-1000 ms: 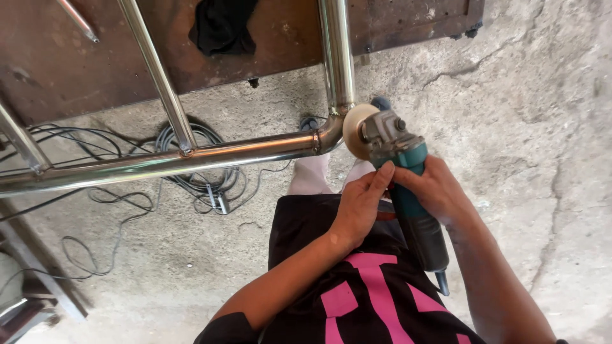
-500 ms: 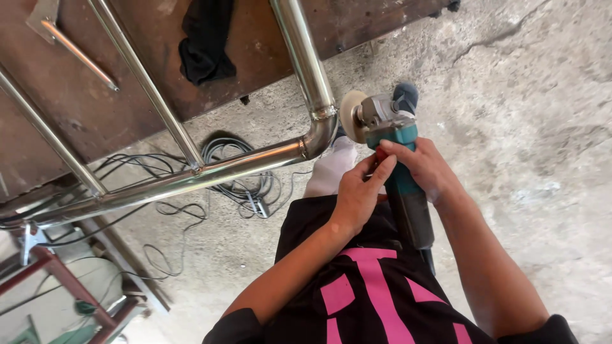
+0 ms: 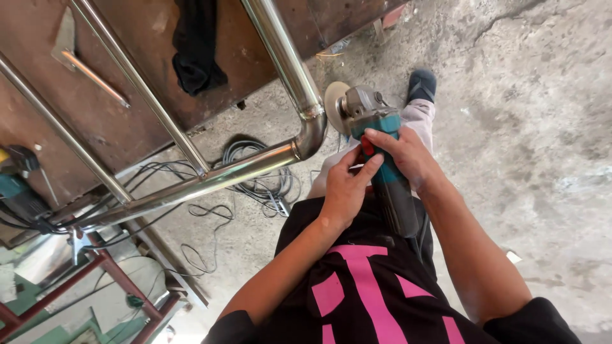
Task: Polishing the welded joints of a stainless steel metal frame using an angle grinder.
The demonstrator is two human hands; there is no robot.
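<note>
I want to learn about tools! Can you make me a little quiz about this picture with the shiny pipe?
1. True or false: both hands hold the teal angle grinder.
2. Where is the grinder's disc? A) at the bend of the steel tube B) on the floor C) on the black cloth
3. Fill in: under the tube, coiled ____ lie on the concrete.

Key: 1 true: left hand, right hand. 2 A. 3 cables.

The grinder body disappears under both hands, the right hand and the left hand, so the switch can't be seen. The steel tube frame runs off the top and left edges. The black cloth is cut at the top, and the second tool at the left edge.
</note>
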